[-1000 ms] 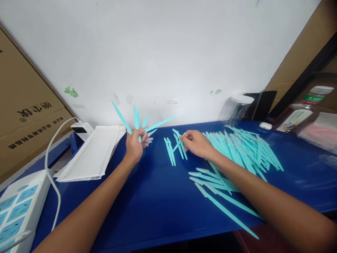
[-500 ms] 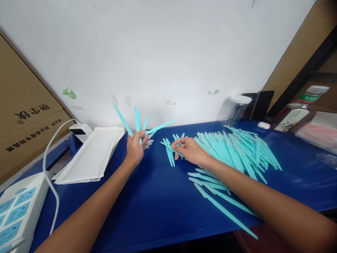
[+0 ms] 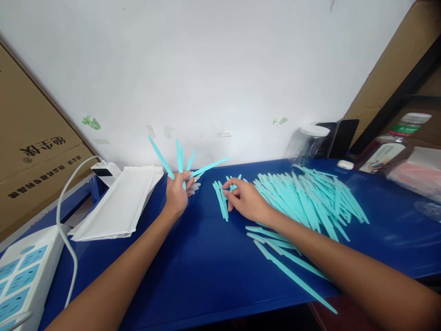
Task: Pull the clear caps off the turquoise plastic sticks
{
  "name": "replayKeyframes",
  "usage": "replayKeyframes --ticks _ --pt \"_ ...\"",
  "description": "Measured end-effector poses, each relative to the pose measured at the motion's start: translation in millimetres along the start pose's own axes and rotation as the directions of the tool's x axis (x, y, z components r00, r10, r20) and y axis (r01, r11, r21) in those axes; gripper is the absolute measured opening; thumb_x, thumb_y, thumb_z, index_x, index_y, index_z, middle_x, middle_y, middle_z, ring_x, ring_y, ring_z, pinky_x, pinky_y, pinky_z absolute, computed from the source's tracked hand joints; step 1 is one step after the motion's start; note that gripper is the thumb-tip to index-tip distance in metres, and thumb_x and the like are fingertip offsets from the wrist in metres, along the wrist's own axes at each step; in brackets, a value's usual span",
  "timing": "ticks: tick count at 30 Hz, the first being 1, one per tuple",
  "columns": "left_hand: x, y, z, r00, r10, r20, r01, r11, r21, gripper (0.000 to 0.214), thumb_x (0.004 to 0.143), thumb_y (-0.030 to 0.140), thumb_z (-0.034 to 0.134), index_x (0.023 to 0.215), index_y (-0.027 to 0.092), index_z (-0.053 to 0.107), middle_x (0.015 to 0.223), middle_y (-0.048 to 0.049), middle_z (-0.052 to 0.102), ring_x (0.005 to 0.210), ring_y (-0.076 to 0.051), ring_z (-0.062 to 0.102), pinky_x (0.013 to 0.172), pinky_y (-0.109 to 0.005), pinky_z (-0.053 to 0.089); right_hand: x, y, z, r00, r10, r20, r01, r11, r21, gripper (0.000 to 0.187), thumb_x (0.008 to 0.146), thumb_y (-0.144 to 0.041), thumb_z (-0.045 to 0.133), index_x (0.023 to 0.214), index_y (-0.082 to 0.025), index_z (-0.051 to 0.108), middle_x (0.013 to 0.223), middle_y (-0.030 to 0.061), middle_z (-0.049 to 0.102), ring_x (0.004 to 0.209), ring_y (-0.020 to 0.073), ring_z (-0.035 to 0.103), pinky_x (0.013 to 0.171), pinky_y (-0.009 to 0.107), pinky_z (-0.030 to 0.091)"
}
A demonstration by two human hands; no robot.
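My left hand [image 3: 177, 195] is closed around several turquoise eyebrow razors [image 3: 179, 156], which fan out above the fist; pale, clear-looking ends stick out at its right side. My right hand [image 3: 246, 198] hovers at a small group of the same razors [image 3: 221, 200] lying nearly parallel on the blue table. Its thumb and forefinger are curled close to their upper ends, a little apart, with no razor visibly lifted between them. More razors lie partly hidden behind this hand. To its right spreads a large heap of razors [image 3: 306, 197], and several loose ones [image 3: 292, 271] lie under my right forearm.
A white paper packet [image 3: 115, 202] rests on the blue table [image 3: 193, 276] at left, near a white device [image 3: 105, 171] and a power strip [image 3: 29, 276]. A lidded clear jar [image 3: 308, 145], a dark phone [image 3: 342, 138] and a bottle [image 3: 389, 142] stand at back right.
The razor that lay crosswise in my right fingers now lies alongside the others in the small group. My right fingers have loosened slightly; my left hand has stayed still.
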State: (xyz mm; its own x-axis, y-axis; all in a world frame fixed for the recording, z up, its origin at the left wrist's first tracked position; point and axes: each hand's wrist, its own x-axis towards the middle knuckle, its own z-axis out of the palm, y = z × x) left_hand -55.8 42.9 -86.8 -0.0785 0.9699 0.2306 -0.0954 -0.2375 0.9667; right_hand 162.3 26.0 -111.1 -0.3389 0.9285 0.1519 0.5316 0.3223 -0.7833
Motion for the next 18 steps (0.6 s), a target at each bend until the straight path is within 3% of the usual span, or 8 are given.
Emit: replayKeyframes --ticks 3,6,9,18 --pt "0 0 -0.3 1.000 0.002 0.004 -0.002 1.000 0.001 0.034 0.075 0.034 0.054 0.050 0.020 0.035 0.053 0.0029 0.030 0.045 -0.008 0.028 0.042 -0.022 0.021 3 1 -8 0.999 0.026 -0.041 -0.028 0.999 -0.040 0.015 0.102 -0.034 0.053 0.105 -0.022 0.062 0.067 -0.0026 0.073 0.052 0.0147 0.057 0.058 0.028 0.039" --pt "-1 1 1.1 1.000 0.001 0.009 -0.001 1.000 -0.009 0.033 0.073 0.034 0.055 0.050 0.020 0.036 0.054 0.0029 0.031 0.045 -0.008 0.028 0.042 -0.021 0.020 7 7 -14 0.996 -0.027 -0.090 0.006 0.976 -0.218 0.015 0.100 -0.032 0.057 0.101 -0.021 0.068 0.067 -0.0009 0.070 0.058 0.0158 0.059 0.060 0.028 0.036" --pt "-1 2 2.5 1.000 0.002 -0.010 -0.002 1.000 -0.016 0.033 0.072 0.034 0.055 0.049 0.020 0.035 0.053 0.0028 0.031 0.045 -0.008 0.028 0.042 -0.021 0.020 8 13 -16 0.994 -0.092 -0.064 0.063 0.928 -0.368 0.020 0.101 -0.034 0.058 0.101 -0.022 0.074 0.075 0.0024 0.070 0.070 0.0182 0.061 0.061 0.028 0.033" --pt "1 -2 0.2 0.999 0.037 0.011 -0.037 0.999 -0.014 0.033 0.076 0.033 0.052 0.051 0.021 0.035 0.054 0.0029 0.029 0.046 -0.009 0.027 0.043 -0.022 0.020 6 13 -14 0.996 -0.088 0.010 0.084 0.904 -0.419 0.025 0.102 -0.038 0.060 0.084 -0.022 0.064 0.076 0.0022 0.069 0.079 0.0193 0.059 0.064 0.029 0.032"
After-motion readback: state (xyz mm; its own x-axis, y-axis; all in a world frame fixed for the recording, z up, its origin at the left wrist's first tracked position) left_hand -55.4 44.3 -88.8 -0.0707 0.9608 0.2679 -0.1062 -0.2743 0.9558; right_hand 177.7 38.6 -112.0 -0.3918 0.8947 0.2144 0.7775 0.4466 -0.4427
